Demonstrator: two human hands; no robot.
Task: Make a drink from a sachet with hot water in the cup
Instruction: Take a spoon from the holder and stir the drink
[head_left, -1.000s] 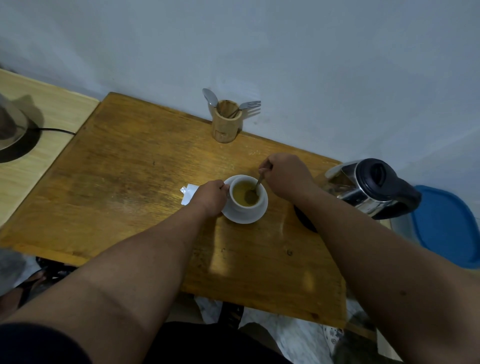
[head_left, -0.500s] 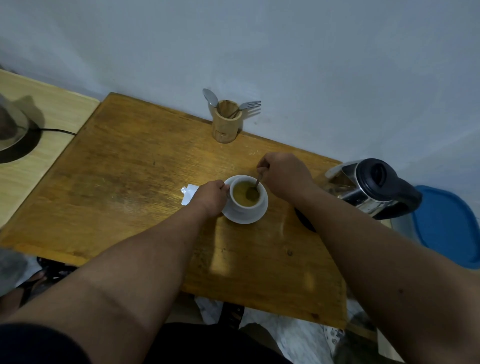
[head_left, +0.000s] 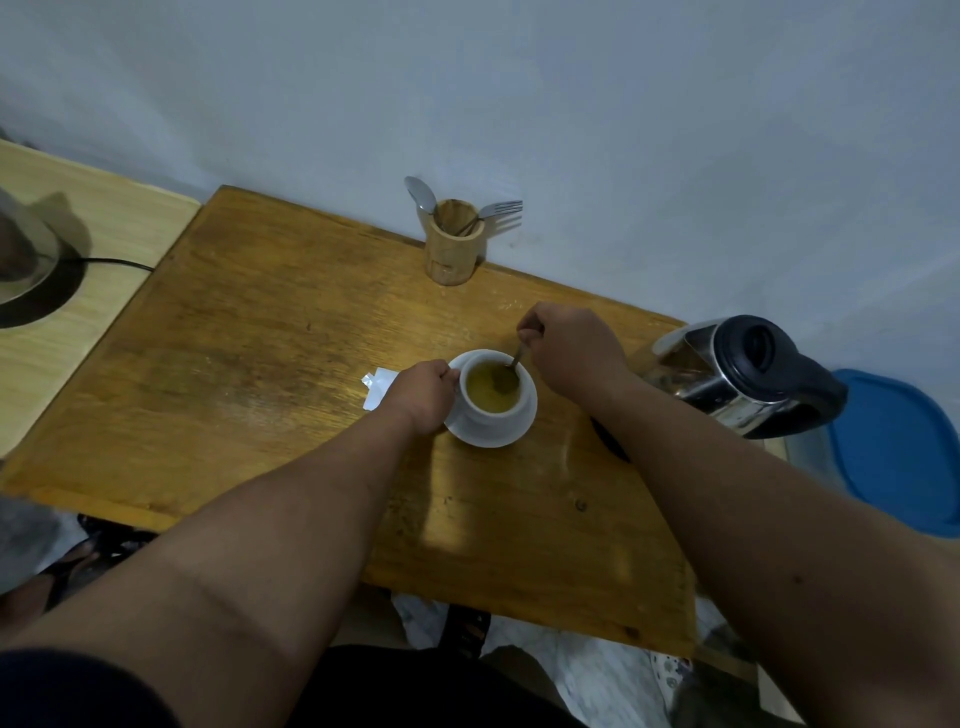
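Worn wooden table (head_left: 249, 364); right hand (head_left: 569, 351) grips metal spoon (head_left: 511, 364) in round white cup (head_left: 493, 397).

A corner of someone's home, by my reading.

I see a worn wooden table (head_left: 260, 364) against a plain painted wall (head_left: 571, 104), a wooden cutlery holder (head_left: 451, 249) at its far edge, an electric kettle (head_left: 737, 379) to the right, and bedding-like cloth (head_left: 597, 670) on the near floor.

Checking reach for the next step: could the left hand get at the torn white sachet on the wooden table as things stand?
Probably yes. The torn white sachet lies flat right beside the left hand, nothing between them. But that hand grips the white ceramic cup and must let go first.
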